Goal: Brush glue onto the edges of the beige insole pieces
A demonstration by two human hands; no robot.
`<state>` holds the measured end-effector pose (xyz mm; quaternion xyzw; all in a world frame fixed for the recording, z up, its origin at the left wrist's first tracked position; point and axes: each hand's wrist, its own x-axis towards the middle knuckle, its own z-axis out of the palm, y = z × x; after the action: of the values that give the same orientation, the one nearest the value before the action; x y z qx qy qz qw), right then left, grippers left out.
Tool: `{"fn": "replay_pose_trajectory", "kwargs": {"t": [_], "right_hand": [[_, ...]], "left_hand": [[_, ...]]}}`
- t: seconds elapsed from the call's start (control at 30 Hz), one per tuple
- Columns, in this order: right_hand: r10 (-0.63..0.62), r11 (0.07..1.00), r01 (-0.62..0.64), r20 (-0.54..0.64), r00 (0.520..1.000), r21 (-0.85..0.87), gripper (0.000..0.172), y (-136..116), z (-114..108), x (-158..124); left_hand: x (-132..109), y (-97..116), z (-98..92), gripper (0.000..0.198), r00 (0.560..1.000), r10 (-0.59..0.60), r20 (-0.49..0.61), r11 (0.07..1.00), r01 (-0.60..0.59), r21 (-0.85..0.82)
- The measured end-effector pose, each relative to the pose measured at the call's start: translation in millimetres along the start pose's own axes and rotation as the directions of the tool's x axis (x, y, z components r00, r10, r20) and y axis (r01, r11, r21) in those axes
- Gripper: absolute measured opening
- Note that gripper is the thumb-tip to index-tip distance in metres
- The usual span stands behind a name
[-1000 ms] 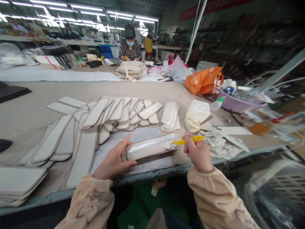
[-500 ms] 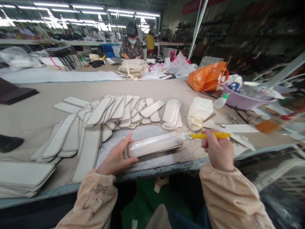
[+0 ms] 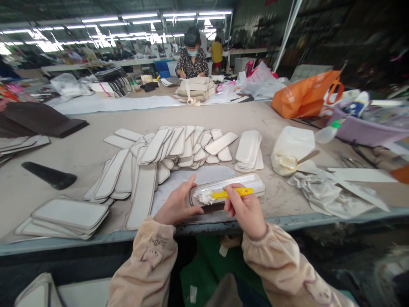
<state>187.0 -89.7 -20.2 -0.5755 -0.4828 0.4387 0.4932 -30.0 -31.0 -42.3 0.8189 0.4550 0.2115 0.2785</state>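
Note:
My left hand point(image 3: 177, 205) grips the left end of a long rounded beige piece point(image 3: 246, 182) that lies at the table's near edge, its top wet and shiny. My right hand point(image 3: 244, 209) is closed on a yellow-handled brush point(image 3: 226, 194), held across the piece with the white bristles at its left end, close to my left thumb. Both wrists wear beige sleeves.
Several fanned rows of the same beige pieces point(image 3: 159, 153) lie behind, with stacks point(image 3: 68, 215) at left and a small stack point(image 3: 248, 149) at right. A white glue tub point(image 3: 289, 151) with a spoon, crumpled rags point(image 3: 319, 192), an orange bag point(image 3: 305, 96) and a purple basin point(image 3: 364, 130) stand right. A person point(image 3: 191, 59) sits across the table.
The brush swept off the right end of the piece, then came back across to its left end. My head turned left, shifting everything rightwards. My left hand kept its hold.

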Motion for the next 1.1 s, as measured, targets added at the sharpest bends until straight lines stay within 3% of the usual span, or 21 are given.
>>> {"fn": "replay_pose_trajectory", "kwargs": {"t": [0.1, 0.23, 0.37, 0.47, 0.6, 0.7, 0.8, 0.93, 1.1], "right_hand": [[-0.029, 0.99, 0.02, -0.061, 0.998, -0.138, 0.043, 2.5, -10.1, 4.6], [-0.111, 0.951, 0.009, -0.314, 0.943, -0.308, 0.045, 2.7, -56.4, 16.4], [-0.122, 0.989, 0.068, -0.448, 0.886, -0.135, 0.036, -1.5, -91.7, 20.5], [-0.078, 0.992, 0.109, -0.382, 0.921, 0.061, 0.036, -3.1, -81.4, 17.1], [-0.028, 0.992, 0.045, -0.148, 0.989, 0.115, 0.042, -2.3, -35.4, 9.5], [-0.031, 0.989, 0.038, -0.05, 0.998, 0.144, 0.045, 0.2, -5.3, 6.6], [-0.028, 0.99, 0.03, -0.014, 1.0, 0.134, 0.045, 4.3, 10.6, 7.3], [0.0, 0.998, 0.001, -0.013, 1.0, 0.07, 0.046, 8.7, 10.4, 10.1], [-0.018, 0.988, -0.009, -0.171, 0.985, -0.156, 0.05, 8.0, -28.3, 16.8]], "left_hand": [[-0.2, 0.3, -1.0, 0.104, 1.0, 0.004, 0.001, 1.0, -0.004, 0.003], [0.0, 3.7, -3.7, 0.1, 1.0, -0.003, 0.015, 1.0, 0.003, 0.006], [1.0, 7.8, -4.7, 0.098, 0.999, -0.029, 0.017, 0.999, 0.028, 0.029], [1.6, 11.0, -4.0, 0.099, 0.999, -0.029, 0.023, 0.999, 0.028, 0.03], [1.6, 12.3, -1.5, 0.103, 0.999, -0.051, 0.009, 0.998, 0.051, 0.031], [1.4, 10.5, 0.6, 0.105, 0.998, -0.058, 0.012, 0.998, 0.058, 0.029], [1.6, 8.6, 1.7, 0.105, 0.998, -0.057, 0.02, 0.998, 0.057, 0.031], [2.0, 8.5, 0.8, 0.103, 0.998, -0.063, 0.014, 0.998, 0.062, 0.033], [2.3, 11.6, -1.9, 0.103, 0.998, -0.055, 0.031, 0.998, 0.053, 0.039]]}}
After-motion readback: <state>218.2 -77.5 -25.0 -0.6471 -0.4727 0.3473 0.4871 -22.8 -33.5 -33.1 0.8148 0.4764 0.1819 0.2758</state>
